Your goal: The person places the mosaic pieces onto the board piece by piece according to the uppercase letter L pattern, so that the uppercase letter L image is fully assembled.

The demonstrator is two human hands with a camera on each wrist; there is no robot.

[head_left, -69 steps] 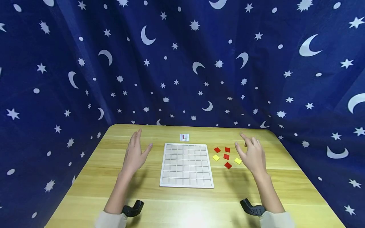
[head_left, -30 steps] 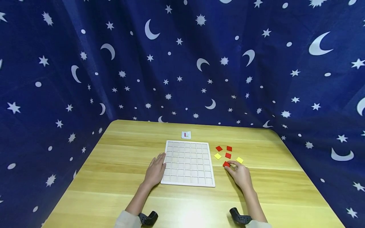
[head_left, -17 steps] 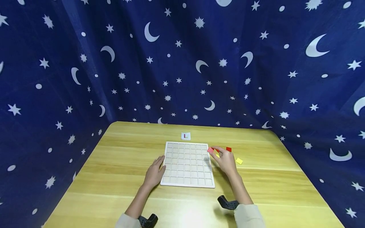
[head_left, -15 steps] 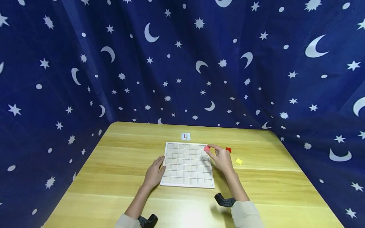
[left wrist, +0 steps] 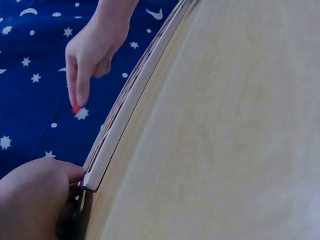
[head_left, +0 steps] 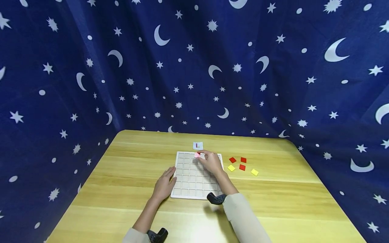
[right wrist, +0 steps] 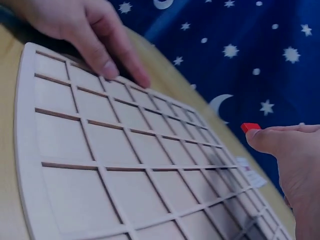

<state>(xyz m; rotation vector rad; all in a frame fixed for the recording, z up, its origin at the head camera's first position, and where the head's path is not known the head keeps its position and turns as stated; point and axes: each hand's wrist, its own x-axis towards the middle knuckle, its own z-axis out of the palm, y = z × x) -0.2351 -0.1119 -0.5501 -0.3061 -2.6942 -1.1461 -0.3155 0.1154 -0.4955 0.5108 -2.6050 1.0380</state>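
A white square board [head_left: 189, 184] divided into a grid of shallow cells lies on the table. Between thumb and fingertips my right hand [head_left: 211, 163] pinches a small red square tile [head_left: 197, 155]. That hand is over the back part of the board, and the right wrist view shows the tile [right wrist: 250, 127] raised above the grid. My left hand [head_left: 164, 184] rests against the board's left edge, its fingers fairly straight; in the right wrist view its thumb and a finger touch the rim. The cells under my right hand are hidden.
Right of the board lie several loose tiles: red ones such as this red tile [head_left: 242, 167], plus a yellow tile [head_left: 231, 168] and another yellow tile [head_left: 254, 172]. Behind the board is a small printed grid card [head_left: 198, 145]. A starry blue curtain [head_left: 194, 67] surrounds the wooden table [head_left: 136, 145].
My left hand came down to the board's left edge. My right hand took the nearest red tile from the group and carried it left and away from me, over the board's back rows.
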